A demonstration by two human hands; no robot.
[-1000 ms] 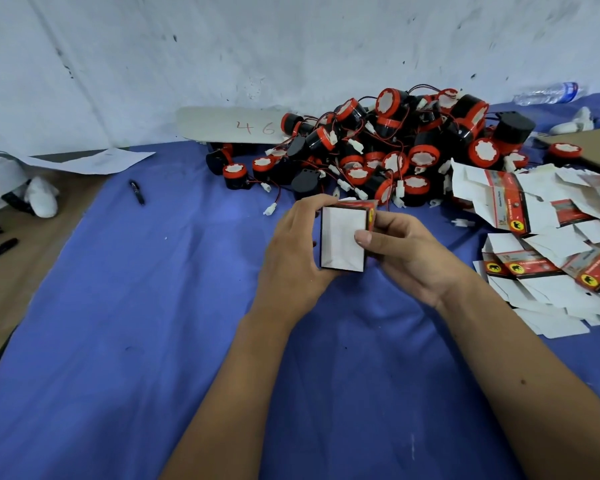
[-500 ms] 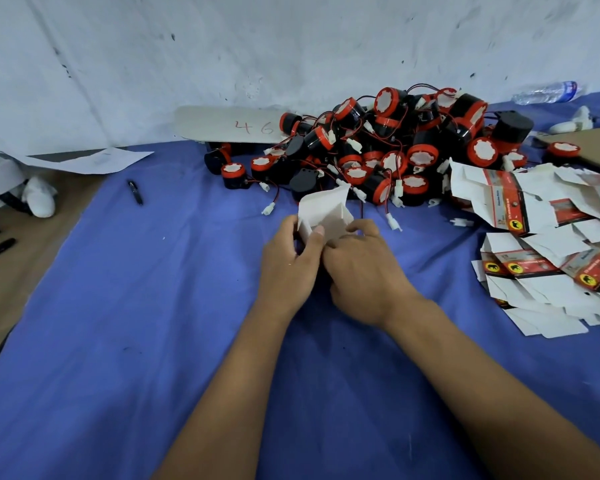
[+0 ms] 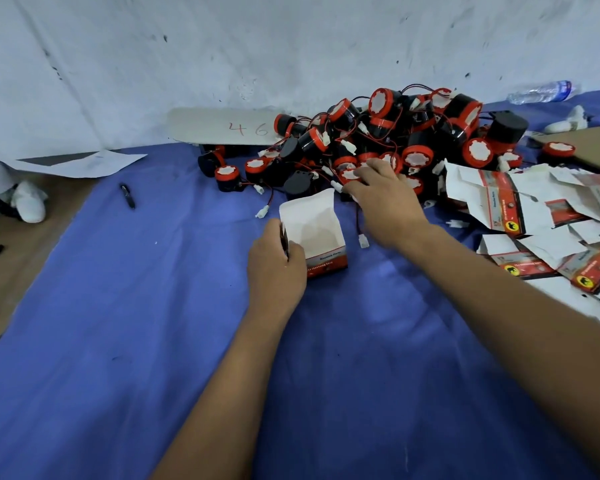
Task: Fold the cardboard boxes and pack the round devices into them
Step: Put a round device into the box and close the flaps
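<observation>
The blue cloth (image 3: 125, 341) covers most of the tabletop (image 3: 21, 258), with bare brown showing only along the left edge, and there's lots of open room on the cloth in front and to the left of the hands. At the back against the white wall (image 3: 222, 46) sits the big pile of round devices (image 3: 388, 140), black bodies with red caps and white stickers, wires and white plugs tangled all through it, so it's hard to tell where one device ends and the next starts. The stack of flat boxes (image 3: 541, 230) on the right runs off the frame edge; red and white print with a yellow round logo, but the text is too blurry to read. A pale board (image 3: 222, 128) behind the pile has "46" handwritten in red, partly hidden by devices.

The folded box (image 3: 314, 233) stands upright on the cloth just in front of the pile, top flap open, white inside, with a red band of unreadable print at the bottom. The left hand (image 3: 274, 268) holds it by its left side, fingers wrapped round the corner. The right hand (image 3: 385, 202) is at the near edge of the pile; its grip looks closed around one device (image 3: 350, 174), though the fingers hide most of it.

Small stuff: a water bottle (image 3: 542, 92) far right, a sheet of paper (image 3: 84, 162), a black pen (image 3: 128, 195).
</observation>
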